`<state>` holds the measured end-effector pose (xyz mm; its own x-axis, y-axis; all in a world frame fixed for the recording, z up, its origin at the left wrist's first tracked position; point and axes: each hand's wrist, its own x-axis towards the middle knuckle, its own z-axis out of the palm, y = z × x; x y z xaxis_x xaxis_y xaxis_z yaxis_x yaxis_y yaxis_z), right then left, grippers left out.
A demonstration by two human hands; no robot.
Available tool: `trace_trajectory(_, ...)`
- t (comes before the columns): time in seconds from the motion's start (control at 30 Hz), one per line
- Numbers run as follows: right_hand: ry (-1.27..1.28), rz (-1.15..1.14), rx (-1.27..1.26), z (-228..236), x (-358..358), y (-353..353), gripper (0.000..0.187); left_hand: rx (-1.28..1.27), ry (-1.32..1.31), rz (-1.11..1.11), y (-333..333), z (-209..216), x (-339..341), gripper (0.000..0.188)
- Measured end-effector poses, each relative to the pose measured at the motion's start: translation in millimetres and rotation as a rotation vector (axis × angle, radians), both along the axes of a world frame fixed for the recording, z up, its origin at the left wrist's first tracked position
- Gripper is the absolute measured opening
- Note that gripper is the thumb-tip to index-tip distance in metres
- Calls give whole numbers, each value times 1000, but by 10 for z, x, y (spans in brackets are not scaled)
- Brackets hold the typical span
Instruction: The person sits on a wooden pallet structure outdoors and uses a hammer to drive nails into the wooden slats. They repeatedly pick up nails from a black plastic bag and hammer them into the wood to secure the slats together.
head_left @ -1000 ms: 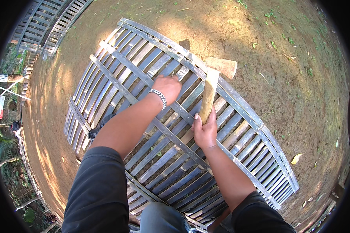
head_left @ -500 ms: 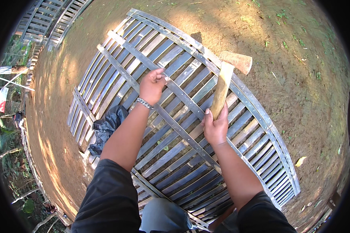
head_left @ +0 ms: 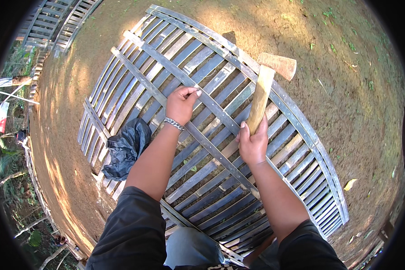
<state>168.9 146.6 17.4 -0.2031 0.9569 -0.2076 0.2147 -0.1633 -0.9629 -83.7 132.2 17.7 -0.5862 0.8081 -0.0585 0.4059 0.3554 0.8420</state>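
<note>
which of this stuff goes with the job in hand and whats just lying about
In use:
hatchet-like tool, gripped in the right hand
slatted panel, under the left hand

Seemingly just lying about:
black plastic bag, contents hidden
yellow leaf
other slatted panels, upper left

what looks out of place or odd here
The crumpled black plastic bag stands out: it lies loosely bunched on the slatted panel, just left of the person's left forearm, unlike the orderly slats around it. Otherwise, no spill or obvious breakage shows.
</note>
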Motion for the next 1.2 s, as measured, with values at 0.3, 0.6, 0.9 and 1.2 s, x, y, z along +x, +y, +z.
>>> trace_trajectory(0.3,20,3,-35,30,-7,6,63,54,168,-5,-18,6,126,13)
trace_trajectory(0.6,-151,250,10,271,84,8,60,100,403,-75,-9,-35,127,10)
trace_trajectory(0.9,-530,630,105,762,93,-35,60,-58,343,-89,-37,63,145,11)
trace_trajectory(1.2,-526,632,222,871,74,29,57,-23,328,-75,-45,82,125,11)
